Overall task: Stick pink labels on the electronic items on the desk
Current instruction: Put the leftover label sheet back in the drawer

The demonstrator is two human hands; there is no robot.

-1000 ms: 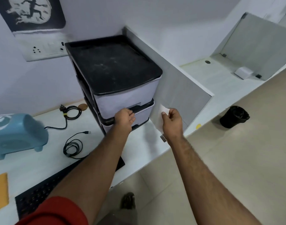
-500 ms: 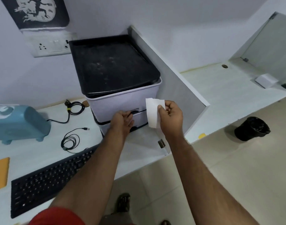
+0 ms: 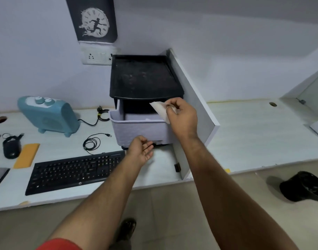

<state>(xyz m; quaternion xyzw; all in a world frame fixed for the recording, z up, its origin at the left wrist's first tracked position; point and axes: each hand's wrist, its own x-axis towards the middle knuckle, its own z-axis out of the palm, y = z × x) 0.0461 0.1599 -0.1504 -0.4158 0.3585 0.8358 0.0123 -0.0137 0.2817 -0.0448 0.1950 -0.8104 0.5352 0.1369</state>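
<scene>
Looks like no labelling has happened so far: the blue plastic heater [image 3: 48,115] at left, black keyboard [image 3: 73,170] lower left and black mouse [image 3: 11,147] show no pink. Right hand [image 3: 181,116] pinches a white paper sheet [image 3: 160,110] over the open lilac plastic drawer [image 3: 138,129] mid-frame; left hand [image 3: 141,152] is loosely curled, empty.

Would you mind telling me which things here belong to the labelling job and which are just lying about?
For the job:
- keyboard
- mouse
- blue heater
- white sheet pinched by the right hand
- open drawer

Lying about:
- orange pad
- coiled cable
- black bin
</scene>
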